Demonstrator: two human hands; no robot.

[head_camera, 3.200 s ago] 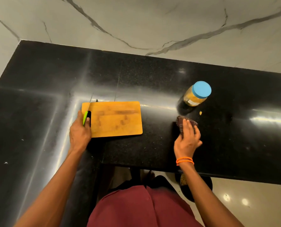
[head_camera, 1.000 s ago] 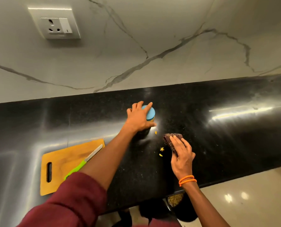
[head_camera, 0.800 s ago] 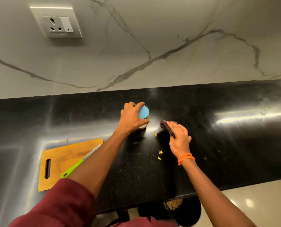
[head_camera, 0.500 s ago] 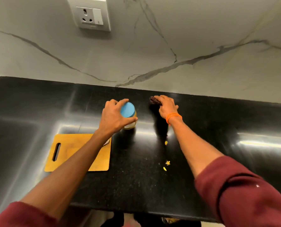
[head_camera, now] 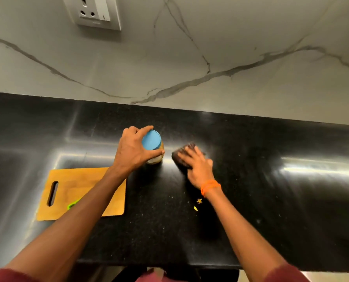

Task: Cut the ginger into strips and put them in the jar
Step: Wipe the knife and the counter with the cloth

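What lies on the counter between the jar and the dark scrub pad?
Head view: only bare black counter separates the jar from the scrub pad.

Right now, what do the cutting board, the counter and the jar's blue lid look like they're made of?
Cutting board: likely wood or bamboo, matte, with visible grain and a warm tan colour.
Counter: looks like polished black stone, perhaps granite, given its fine speckles and mirror-like glare.
Blue lid: probably plastic, smooth with a uniform, dull colour.
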